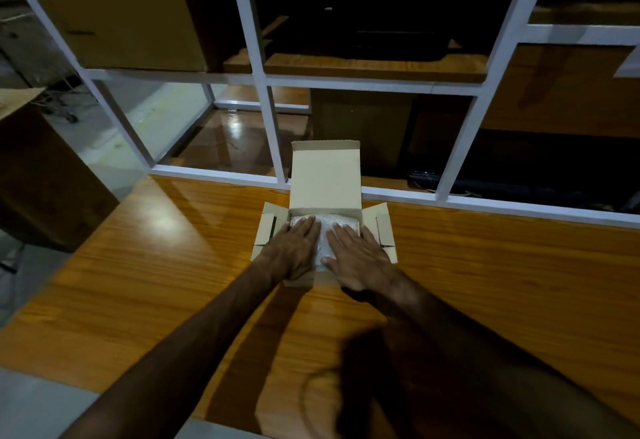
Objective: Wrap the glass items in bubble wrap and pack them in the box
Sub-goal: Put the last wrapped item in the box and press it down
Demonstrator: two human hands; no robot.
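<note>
The left hand and right hand lie spread flat, palms down, on the bubble-wrapped bundle inside the open cardboard box on the wooden table, a soft, springy, likely fragile load best pressed gently and gripped by its sides.

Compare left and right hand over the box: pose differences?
The left hand points up and right, thumb hidden; the right hand points up and left, thumb splayed toward the centre. The left reaches further into the box; the right sits nearer its front edge. Both lie flat, palms down, on the bubble wrap.
</note>
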